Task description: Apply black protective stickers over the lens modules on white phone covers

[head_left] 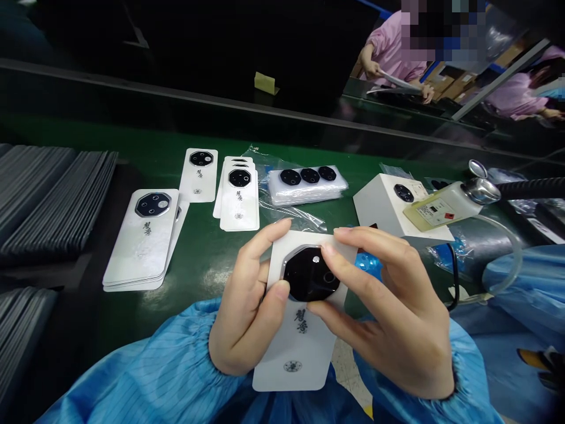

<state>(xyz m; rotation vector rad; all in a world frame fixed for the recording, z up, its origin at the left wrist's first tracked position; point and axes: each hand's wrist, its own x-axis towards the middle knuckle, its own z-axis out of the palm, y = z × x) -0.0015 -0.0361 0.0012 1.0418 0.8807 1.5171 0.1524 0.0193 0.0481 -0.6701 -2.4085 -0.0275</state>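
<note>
Held upright before me is a white phone back cover [289,347] with dark lettering and a round emblem. A black octagonal camera lens cover [304,282] with a silver rim sits at its upper end. My left hand [251,312] grips the cover's left edge, its thumb against the lens cover's lower left rim. The fingers of my right hand [388,300] press around the lens cover's right side, one fingertip on its top edge and the thumb below it. Whether the lens cover lies fully flat on the back cover I cannot tell.
Finished-looking white back covers [145,247] lie in stacks at left. A plastic-wrapped tray [304,191] bears several lens covers. At right, a pump bottle [441,206] lies tilted on a white box [375,206]. Dark slotted trays [83,200] stand far left. Co-workers in pink [391,44] sit beyond.
</note>
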